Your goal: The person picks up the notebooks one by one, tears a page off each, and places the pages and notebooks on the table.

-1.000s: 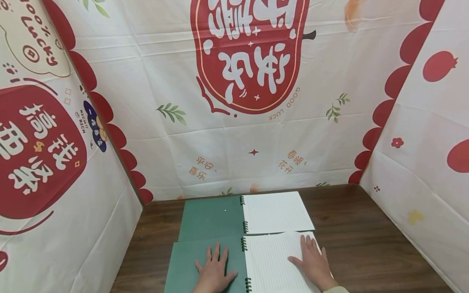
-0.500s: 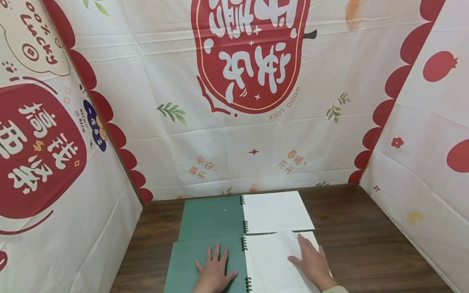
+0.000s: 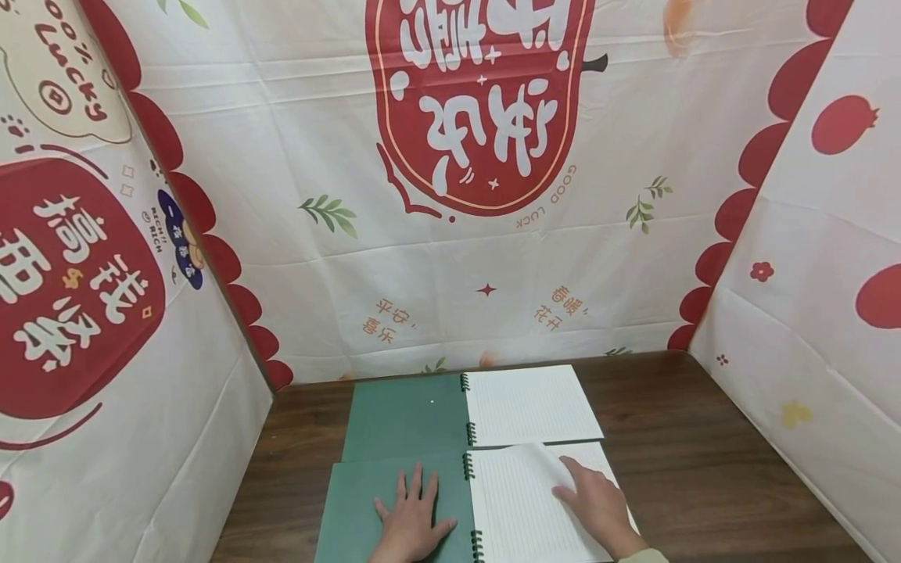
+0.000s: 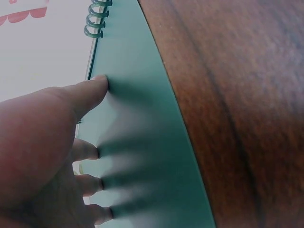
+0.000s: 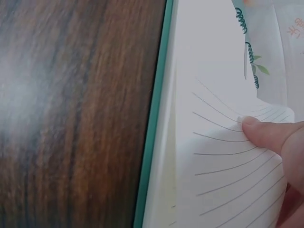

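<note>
Nearest me lies an open spiral notebook with a green cover (image 3: 348, 508) on the left and lined white pages on the right. My left hand (image 3: 411, 520) rests spread on that cover; in the left wrist view its thumb (image 4: 90, 95) touches the green surface beside the coil. At the right edge, my right hand (image 3: 598, 504) pinches a lined page (image 3: 528, 493), whose far corner curls upward. The right wrist view has the thumb (image 5: 259, 130) pressing the bent sheet (image 5: 223, 175), with the other fingers partly hidden behind it.
A second open spiral notebook (image 3: 535, 407) lies directly behind the first, its green cover (image 3: 404, 418) also to the left. Both are on a dark wooden table (image 3: 718, 469). Printed white cloth (image 3: 450, 274) hangs along the back and both sides.
The page's upper right part has lifted and curled leftward as my right hand's fingers went from lying flat to pinching it. My left hand has stayed in place.
</note>
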`<move>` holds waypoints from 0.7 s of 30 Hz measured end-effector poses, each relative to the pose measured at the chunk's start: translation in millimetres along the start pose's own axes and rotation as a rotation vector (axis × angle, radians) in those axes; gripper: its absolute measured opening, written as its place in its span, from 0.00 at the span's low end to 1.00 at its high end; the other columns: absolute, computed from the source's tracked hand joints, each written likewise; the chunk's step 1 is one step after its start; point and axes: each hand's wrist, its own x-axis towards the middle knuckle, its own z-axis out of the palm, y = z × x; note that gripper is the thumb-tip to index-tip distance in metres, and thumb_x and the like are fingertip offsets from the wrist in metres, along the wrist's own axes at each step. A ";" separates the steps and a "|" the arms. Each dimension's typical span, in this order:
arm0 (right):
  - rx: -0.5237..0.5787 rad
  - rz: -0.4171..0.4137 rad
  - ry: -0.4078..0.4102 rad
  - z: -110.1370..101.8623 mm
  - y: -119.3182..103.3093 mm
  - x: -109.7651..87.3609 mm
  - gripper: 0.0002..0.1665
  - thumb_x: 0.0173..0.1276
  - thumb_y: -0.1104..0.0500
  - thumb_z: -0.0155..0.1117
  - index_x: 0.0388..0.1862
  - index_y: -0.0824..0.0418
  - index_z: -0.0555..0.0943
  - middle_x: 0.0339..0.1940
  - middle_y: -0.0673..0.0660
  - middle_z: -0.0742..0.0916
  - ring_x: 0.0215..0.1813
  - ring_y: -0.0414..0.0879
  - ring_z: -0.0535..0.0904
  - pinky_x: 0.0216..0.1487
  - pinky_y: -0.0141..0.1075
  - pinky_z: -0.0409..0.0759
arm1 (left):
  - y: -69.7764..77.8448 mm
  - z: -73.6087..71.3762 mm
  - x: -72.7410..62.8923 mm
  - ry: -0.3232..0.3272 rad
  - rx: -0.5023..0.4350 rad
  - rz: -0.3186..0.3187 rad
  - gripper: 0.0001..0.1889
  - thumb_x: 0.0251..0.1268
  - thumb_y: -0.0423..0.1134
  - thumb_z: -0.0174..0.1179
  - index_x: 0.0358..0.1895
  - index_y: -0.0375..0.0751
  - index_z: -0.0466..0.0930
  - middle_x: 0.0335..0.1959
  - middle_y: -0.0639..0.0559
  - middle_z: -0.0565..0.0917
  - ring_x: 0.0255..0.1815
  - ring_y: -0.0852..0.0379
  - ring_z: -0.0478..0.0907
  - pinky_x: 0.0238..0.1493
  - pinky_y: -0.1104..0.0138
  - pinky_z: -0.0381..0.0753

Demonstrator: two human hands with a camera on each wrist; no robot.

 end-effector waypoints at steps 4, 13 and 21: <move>-0.002 -0.010 0.023 -2.5 -3.0 -0.4 0.27 0.55 0.51 0.73 0.53 0.58 0.81 0.40 0.62 0.89 0.36 0.58 0.85 0.29 0.49 0.78 | -0.7 1.8 1.2 -0.001 0.004 -0.001 0.43 0.58 0.66 0.59 0.73 0.47 0.63 0.77 0.40 0.55 0.76 0.29 0.49 0.52 0.18 0.46; 0.001 -0.004 0.050 -5.2 -6.0 -0.4 0.21 0.55 0.53 0.73 0.45 0.61 0.82 0.36 0.62 0.89 0.33 0.55 0.85 0.29 0.48 0.78 | -0.9 1.8 0.4 0.022 0.004 0.012 0.43 0.58 0.66 0.59 0.73 0.48 0.63 0.77 0.40 0.55 0.76 0.29 0.48 0.52 0.18 0.45; 0.042 0.018 0.040 -3.8 -4.2 0.2 0.18 0.53 0.54 0.75 0.41 0.61 0.84 0.34 0.60 0.89 0.32 0.50 0.84 0.34 0.46 0.79 | -1.7 1.6 -0.6 0.025 -0.001 0.024 0.43 0.58 0.66 0.58 0.73 0.47 0.63 0.77 0.39 0.55 0.76 0.28 0.48 0.52 0.18 0.44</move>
